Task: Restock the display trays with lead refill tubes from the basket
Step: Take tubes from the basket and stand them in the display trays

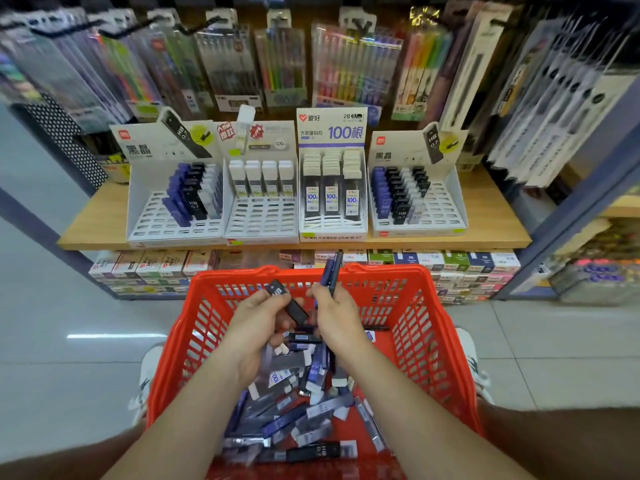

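Shelf tray (pixel 331 133) reads "100根"; left fingers (pixel 265 300) pinch an HB tube (pixel 290 303), right fingers (pixel 334 296) grip blue tubes (pixel 330 270).

The basket (pixel 446 306) is open on top, its far rim and handles (pixel 266 270) standing before the shelf (pixel 97 220). Near rows of the left tray (pixel 173 225) and second tray (pixel 261 218) show bare slots. The third tray (pixel 332 223) is nearly full. Hanging pen packs (pixel 349 64) crowd the space above the trays' far ends.
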The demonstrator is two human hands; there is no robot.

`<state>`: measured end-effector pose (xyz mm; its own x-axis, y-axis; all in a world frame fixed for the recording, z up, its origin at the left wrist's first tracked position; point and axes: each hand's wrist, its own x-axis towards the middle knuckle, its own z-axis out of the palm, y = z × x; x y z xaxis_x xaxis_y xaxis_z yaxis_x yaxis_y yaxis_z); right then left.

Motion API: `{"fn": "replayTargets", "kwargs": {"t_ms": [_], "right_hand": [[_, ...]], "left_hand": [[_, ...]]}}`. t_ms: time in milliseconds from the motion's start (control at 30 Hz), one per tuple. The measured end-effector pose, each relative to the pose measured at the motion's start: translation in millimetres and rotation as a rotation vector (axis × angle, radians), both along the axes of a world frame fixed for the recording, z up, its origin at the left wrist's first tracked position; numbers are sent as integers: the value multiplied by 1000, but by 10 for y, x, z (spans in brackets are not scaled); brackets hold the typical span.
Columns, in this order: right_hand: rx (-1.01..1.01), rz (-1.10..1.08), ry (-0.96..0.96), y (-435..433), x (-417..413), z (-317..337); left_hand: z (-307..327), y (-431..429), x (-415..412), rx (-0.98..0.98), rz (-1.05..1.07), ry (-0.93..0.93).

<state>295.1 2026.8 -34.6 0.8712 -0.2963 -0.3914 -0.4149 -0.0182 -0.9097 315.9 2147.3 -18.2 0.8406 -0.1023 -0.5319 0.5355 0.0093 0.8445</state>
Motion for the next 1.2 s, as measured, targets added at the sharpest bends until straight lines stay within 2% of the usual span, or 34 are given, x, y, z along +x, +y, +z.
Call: {"fn": "replayTargets", "kwargs": {"t_ms": [67,200,267,467,633,800,900,1033,1133,1200], "right_hand": [[50,98,64,-117,17,19],[290,423,176,-327,5,157],[367,514,201,-365,-4,228],[501,660,195,-463,6,256],[567,765,199,-435,-23,303],[586,835,195,-290,-10,250],[534,792,204,-262,-10,140],[569,476,164,-249,10,35],[600,315,112,-125,76,110],[584,274,85,-20,116,146]], "left_hand": [[22,38,58,34,0,-30],[83,58,99,129,-85,-66],[149,16,98,87,-134,-98],[280,17,111,-8,-182,-137],[279,73,98,36,-371,-181],[325,104,136,35,-190,-197],[349,154,242,-8,-29,-240],[416,112,266,-82,29,-253],[402,-81,211,-77,109,-247],[370,-175,215,10,134,-328]]}}
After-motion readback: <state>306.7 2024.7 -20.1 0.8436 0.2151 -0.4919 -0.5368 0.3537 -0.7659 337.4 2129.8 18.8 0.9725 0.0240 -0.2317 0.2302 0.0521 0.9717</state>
